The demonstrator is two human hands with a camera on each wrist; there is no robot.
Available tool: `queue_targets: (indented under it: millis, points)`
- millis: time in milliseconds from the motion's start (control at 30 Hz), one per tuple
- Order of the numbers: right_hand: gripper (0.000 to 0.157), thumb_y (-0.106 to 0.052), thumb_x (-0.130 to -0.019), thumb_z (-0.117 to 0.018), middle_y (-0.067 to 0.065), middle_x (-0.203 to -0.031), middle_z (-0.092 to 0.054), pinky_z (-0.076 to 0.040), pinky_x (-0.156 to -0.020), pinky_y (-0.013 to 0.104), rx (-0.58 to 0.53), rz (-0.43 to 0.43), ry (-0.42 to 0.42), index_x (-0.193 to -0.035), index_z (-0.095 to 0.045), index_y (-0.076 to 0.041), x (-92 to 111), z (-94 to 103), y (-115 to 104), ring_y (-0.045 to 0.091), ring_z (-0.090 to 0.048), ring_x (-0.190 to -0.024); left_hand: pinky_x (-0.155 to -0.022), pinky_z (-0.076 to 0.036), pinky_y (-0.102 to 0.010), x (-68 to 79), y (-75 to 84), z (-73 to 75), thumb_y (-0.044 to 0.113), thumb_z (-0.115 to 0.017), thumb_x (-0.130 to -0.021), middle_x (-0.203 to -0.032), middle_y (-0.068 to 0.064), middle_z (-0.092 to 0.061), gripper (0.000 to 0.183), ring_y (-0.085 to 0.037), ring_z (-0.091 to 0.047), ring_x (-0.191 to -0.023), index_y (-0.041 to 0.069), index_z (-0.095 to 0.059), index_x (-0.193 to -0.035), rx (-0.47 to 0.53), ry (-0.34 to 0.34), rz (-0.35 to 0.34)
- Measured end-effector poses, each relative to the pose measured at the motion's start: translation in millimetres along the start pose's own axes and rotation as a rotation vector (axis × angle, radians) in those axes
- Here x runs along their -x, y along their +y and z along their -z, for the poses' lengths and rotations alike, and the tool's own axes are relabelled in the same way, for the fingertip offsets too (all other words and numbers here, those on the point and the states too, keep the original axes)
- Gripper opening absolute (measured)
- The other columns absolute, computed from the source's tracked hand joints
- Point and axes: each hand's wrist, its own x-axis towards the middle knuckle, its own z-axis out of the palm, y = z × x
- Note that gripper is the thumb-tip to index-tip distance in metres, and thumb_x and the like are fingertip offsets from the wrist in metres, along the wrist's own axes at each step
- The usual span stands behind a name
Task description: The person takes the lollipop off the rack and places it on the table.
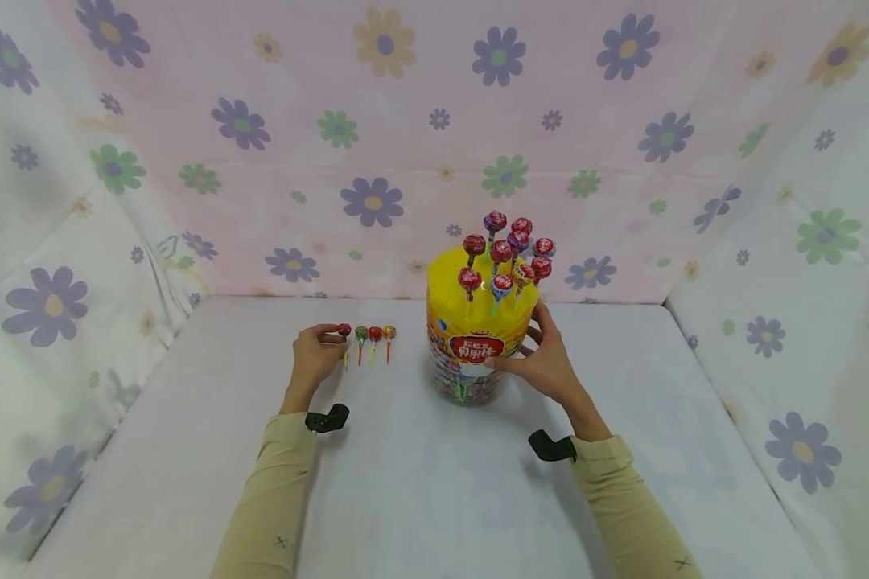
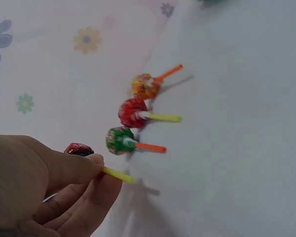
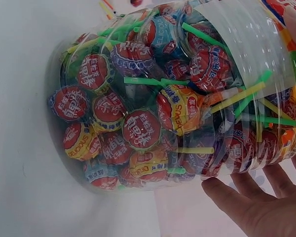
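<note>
Between thumb and fingers, my left hand pinches a lollipop with a dark red wrapper and a yellow stick; its head is partly covered by the thumb. Beside it, a green-wrapped lollipop, a red one and a yellow one lie in a row on the table. My right hand holds the side of a big clear jar packed with wrapped lollipops, thumb on the front label, fingers round the right side. Several upright lollipops stand in the jar's yellow lid.
A white-covered table carries the jar, right of the lollipop row. Behind it hangs a pink flowered cloth, with white flowered cloths at the left and right sides. Each wrist wears a black camera mount.
</note>
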Motion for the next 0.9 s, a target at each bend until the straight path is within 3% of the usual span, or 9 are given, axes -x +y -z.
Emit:
queue_targets:
  millis: [200, 533, 900]
  points:
    - [0.095, -0.006, -0.081, -0.085, 0.016, -0.148, -0.041, -0.044, -0.108, 0.062, 0.003, -0.013, 0.018, -0.156, -0.028, -0.017, 2.9, 1.6, -1.5, 0.041, -0.045, -0.138, -0.067, -0.058, -0.025, -5.6, -8.5, -7.4, -0.001, -0.07, -0.09, -0.111, -0.03, -0.071, 0.041, -0.04, -0.072, -0.1, -0.011, -0.062, -0.129, -0.046, -0.021, 0.01]
    - [0.095, -0.012, -0.081, -0.087, 0.012, -0.146, -0.043, -0.045, -0.108, 0.062, -0.015, 0.014, 0.016, -0.156, -0.03, -0.021, 1.8, 1.5, 0.6, 0.039, -0.046, -0.138, -0.065, -0.057, -0.026, -11.9, -7.9, -13.0, -0.004, -0.07, -0.087, -0.101, -0.029, -0.073, 0.038, -0.037, -0.073, -0.09, -0.012, -0.064, -0.123, -0.101, 0.04, -0.043]
    - [0.095, -0.014, -0.08, -0.088, 0.012, -0.149, -0.042, -0.046, -0.107, 0.062, -0.001, 0.001, 0.009, -0.155, -0.03, -0.019, 3.9, -0.8, -3.2, 0.039, -0.046, -0.138, -0.084, -0.059, -0.045, -7.0, -8.5, -13.9, -0.005, -0.072, -0.087, -0.105, -0.029, -0.07, 0.04, -0.039, -0.069, -0.095, -0.011, -0.064, -0.125, -0.107, 0.059, -0.04]
